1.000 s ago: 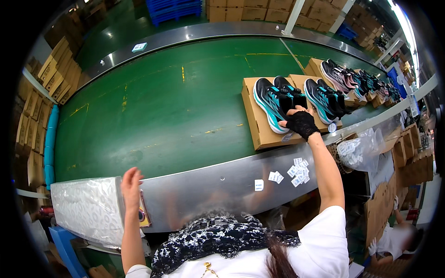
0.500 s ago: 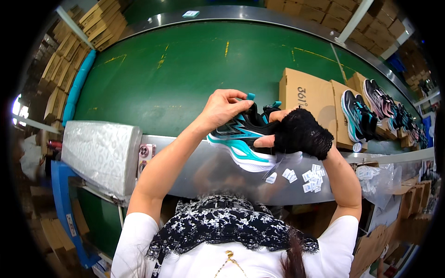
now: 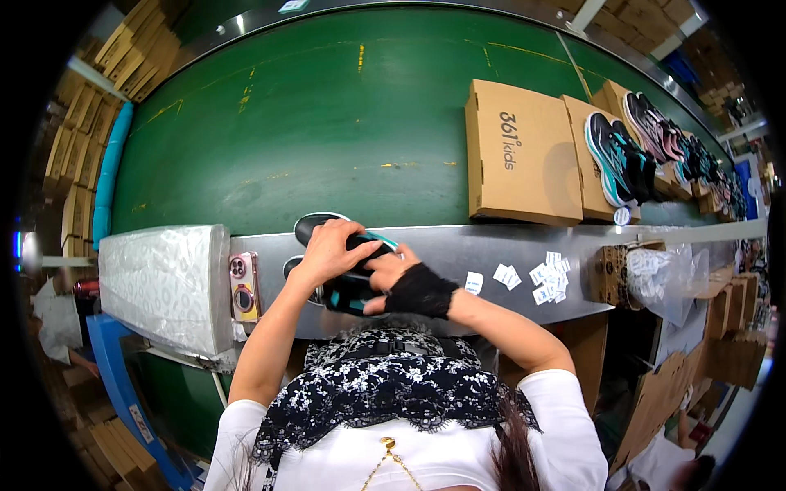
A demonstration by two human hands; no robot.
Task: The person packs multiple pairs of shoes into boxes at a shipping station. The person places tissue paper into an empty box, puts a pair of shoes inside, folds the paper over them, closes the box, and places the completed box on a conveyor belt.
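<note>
Two black sneakers with teal trim lie side by side over the metal ledge point(image 3: 524, 245), toes toward the left. My left hand point(image 3: 327, 252) is closed over the farther sneaker point(image 3: 312, 227), palm down. Reaching in from the right, my right hand point(image 3: 409, 286), in a black lace fingerless glove, grips the nearer sneaker point(image 3: 347, 299) at its right end, with the thumb low and the fingers above. My hands cover much of both shoes. To the right of that hand, several small white printed packets point(image 3: 550, 278) are scattered on the ledge.
A brown shoebox point(image 3: 524, 155) stands on the green conveyor belt point(image 3: 286, 139), with more boxes and sneakers point(image 3: 618, 159) rightward. At left are a plastic-wrapped block point(image 3: 164, 286) and a pink phone point(image 3: 244, 286). A clear bag of packets point(image 3: 655, 274) sits at the right.
The sneakers have moved left and nearer to me, and now lie lower with toes leftward. My left hand has let go of a teal pull tab and now covers a shoe. The view has shifted.
</note>
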